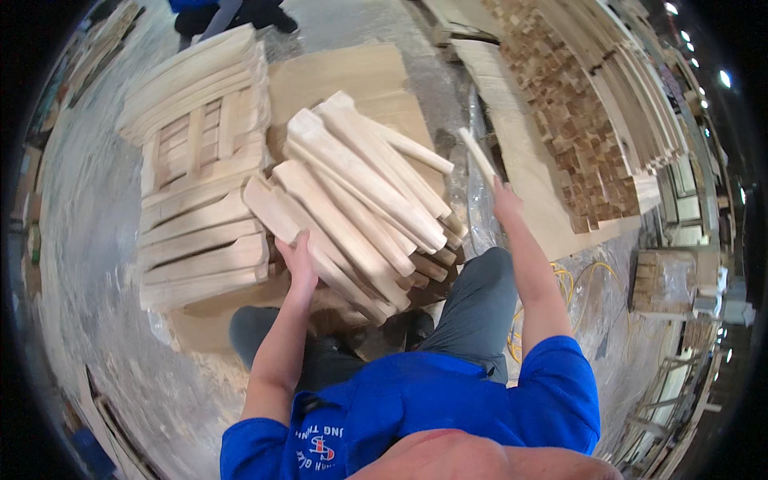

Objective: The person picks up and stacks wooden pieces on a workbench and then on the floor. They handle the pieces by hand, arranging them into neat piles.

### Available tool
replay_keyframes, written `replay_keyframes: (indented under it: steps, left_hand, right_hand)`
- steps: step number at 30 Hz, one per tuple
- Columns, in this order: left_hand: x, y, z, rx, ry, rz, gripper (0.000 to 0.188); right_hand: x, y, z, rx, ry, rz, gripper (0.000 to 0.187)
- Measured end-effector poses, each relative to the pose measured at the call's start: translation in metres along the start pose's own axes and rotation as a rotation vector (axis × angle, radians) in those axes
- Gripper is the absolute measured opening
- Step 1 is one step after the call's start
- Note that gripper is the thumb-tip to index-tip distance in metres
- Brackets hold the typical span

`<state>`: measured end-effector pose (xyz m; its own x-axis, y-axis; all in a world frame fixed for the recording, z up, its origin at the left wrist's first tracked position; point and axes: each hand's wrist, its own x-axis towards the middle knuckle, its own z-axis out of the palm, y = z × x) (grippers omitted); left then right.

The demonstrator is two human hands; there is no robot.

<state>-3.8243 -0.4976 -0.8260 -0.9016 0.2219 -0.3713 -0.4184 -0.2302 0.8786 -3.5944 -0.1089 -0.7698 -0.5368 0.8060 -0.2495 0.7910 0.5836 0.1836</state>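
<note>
A loose, fanned pile of pale shaped wooden pieces (364, 180) lies before my knees. My left hand (298, 260) is closed on the edge of the nearest left wooden piece (276, 210), thumb on its upper face. That piece slants along the pile's left side. Off to the right, apart from the pile, my right hand (506, 200) is closed around one end of a short, narrow pale stick (478, 154). The stick points away from me; its kind is hard to make out.
A neat stack of similar wooden pieces (204, 192) stands at the left. Brown cardboard (344, 72) lies beneath the pile. At the far right is a large stack of timber (560, 112). A yellow cord (564, 280) lies on the floor. Another person (232, 16) is beyond the stack.
</note>
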Motion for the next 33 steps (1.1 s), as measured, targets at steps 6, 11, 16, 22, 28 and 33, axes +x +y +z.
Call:
replay_keyframes:
  steps: [6,11,16,22,28,33]
  left_hand:
    - [0.012,0.046,0.003,-0.152,-0.004,-0.047,0.052]
    - [0.002,0.071,0.024,-0.179,-0.16,-0.109,0.026]
    - [-0.013,0.083,0.025,-0.23,-0.171,-0.087,0.025]
    - [-0.028,0.097,0.088,-0.524,-0.257,-0.134,0.042]
    - [-0.031,0.093,0.129,-0.477,-0.299,-0.097,0.053]
    - [-0.031,0.074,0.137,-0.455,-0.465,-0.081,0.063]
  right_hand:
    - [-0.062,-0.068,-0.017,0.861,0.132,-0.272,0.076]
    - [-0.092,-0.146,-0.03,1.245,0.019,-0.56,0.079]
    - [-0.106,-0.196,-0.063,0.824,0.128,-0.701,0.073]
    - [-0.126,-0.196,-0.055,0.812,0.194,-0.804,0.065]
    - [-0.119,-0.167,-0.012,1.175,0.119,-0.781,0.044]
    - [-0.145,-0.121,-0.051,1.714,-1.31,-0.627,0.052]
